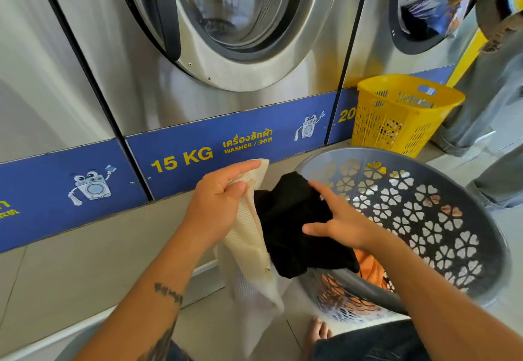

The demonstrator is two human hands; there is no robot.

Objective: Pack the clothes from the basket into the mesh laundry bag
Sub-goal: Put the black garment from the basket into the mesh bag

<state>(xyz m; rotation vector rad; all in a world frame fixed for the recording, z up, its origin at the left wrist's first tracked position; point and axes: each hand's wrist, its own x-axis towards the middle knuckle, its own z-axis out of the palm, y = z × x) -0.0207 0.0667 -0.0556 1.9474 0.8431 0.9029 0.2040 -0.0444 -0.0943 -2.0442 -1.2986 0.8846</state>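
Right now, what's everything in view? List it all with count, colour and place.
mesh bag: 1, cream, hanging at centre, held at its top edge
black garment: 1, black, at the bag's mouth, over the grey basket's near rim
grey basket: 1, grey with flower cutouts, on the floor at right
orange garment: 1, orange, inside the grey basket
yellow basket: 1, yellow, on the floor behind the grey basket
washers: 2 with doors in view, steel with blue base strip, along the back; left one marked 15 KG
another person: 1, grey trousers, far right, reaching into the right washer
left hand: 1, holds the mesh bag's top
right hand: 1, grips the black garment
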